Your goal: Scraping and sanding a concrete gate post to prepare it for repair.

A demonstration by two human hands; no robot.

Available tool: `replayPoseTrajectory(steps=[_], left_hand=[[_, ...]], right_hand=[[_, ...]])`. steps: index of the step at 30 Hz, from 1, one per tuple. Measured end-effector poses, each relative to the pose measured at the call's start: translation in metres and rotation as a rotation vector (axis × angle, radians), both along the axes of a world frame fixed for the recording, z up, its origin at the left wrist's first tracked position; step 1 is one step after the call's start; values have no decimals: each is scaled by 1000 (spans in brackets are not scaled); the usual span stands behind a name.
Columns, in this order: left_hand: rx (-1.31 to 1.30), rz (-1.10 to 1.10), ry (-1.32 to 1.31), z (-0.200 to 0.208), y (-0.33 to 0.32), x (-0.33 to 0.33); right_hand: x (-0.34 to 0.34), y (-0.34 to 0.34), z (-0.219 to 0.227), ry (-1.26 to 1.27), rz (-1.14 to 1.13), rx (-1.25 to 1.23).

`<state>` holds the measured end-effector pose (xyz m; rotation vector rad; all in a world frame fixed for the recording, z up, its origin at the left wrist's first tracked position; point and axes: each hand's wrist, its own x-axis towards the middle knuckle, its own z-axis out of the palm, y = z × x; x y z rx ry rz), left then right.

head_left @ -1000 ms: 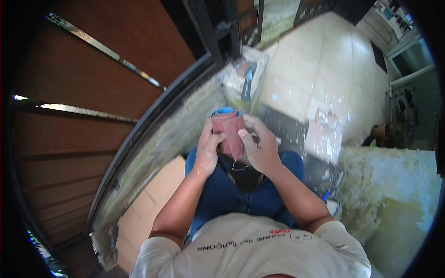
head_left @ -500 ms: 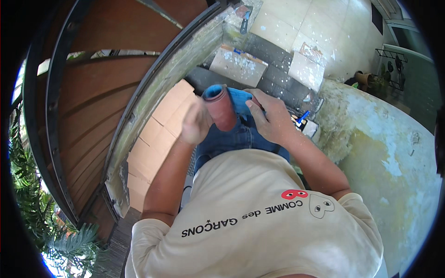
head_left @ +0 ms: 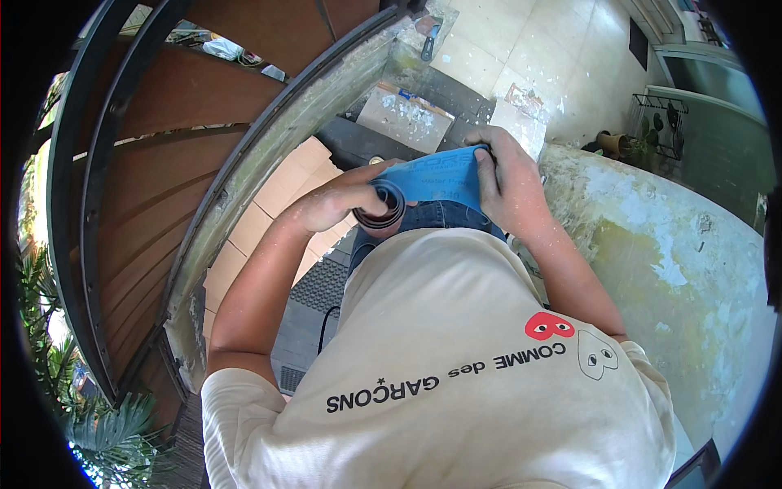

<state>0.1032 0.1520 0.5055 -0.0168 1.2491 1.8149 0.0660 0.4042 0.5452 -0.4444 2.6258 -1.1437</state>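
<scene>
A roll of sandpaper [head_left: 440, 176], blue on its printed back and reddish-brown on its grit side, is stretched between my two hands above my lap. My left hand [head_left: 338, 200] grips the coiled end, its fingers wrapped around and partly inside the coil. At the other side, my right hand [head_left: 511, 181] pinches the free edge of the unrolled strip between thumb and fingers. The blue back of the strip faces up. Pale dust covers both hands.
Ahead lies a paint-spattered board [head_left: 405, 119] on the dark step. A scraper [head_left: 429, 41] rests on the ledge beyond. Flattened cardboard [head_left: 244, 232] lies on the left beside the metal-edged spiral stairs [head_left: 155, 163]. A curved, patchy plaster wall [head_left: 643, 269] rises at the right.
The sandpaper has been pulled out into a longer, flatter strip between my hands. My left hand has moved from beside the roll to gripping the coil; my right hand has shifted right.
</scene>
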Motion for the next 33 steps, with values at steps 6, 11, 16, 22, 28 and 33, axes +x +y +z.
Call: replayPoseTrajectory(steps=[6,11,16,22,28,33], left_hand=[[-136,93,122,14,36,-1],[37,348,-17,-3,51,10],[-3,565,-281,0,73,12],[-877,205,545,45,104,-2],[-1066,85,698,56,131,-18],[-1150,27,734,58,154,-30]], right_hand=[[-8,-13,-6,465,201,116],[-23,5,-1,116,270,77],[-22,29,-22,69,320,67],[-39,56,-26,66,386,-90],[-53,75,-29,193,443,-180],[-59,89,-28,272,478,-240]])
